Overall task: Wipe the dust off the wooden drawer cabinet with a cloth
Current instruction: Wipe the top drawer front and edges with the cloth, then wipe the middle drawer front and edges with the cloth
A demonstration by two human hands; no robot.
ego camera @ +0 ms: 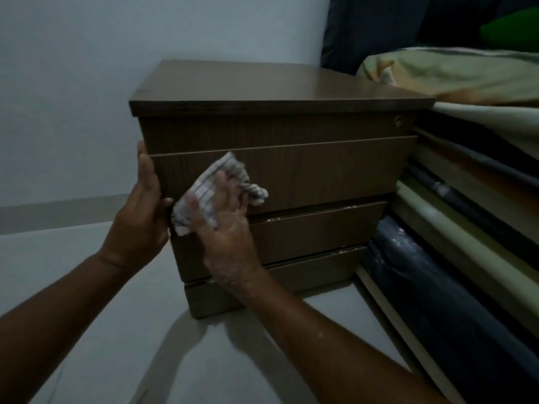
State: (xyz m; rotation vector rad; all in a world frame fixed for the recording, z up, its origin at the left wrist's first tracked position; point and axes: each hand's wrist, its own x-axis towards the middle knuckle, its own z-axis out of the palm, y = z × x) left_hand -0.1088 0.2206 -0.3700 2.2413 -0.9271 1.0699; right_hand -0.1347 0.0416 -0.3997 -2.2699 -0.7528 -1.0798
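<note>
A dark brown wooden drawer cabinet (306, 170) stands on the floor in front of me, with several drawer fronts facing me. My right hand (227, 228) presses a striped white cloth (215, 188) flat against the left part of the second drawer front. One crumpled end of the cloth sticks out to the right of my fingers. My left hand (143, 205) lies against the cabinet's left side edge, fingers pointing up, thumb near the front corner.
A pale wall (73, 97) stands behind and to the left of the cabinet. A stack of folded mattresses and bedding (466, 199) presses against the cabinet's right side. The light grey floor (87, 287) spreads to the left and in front.
</note>
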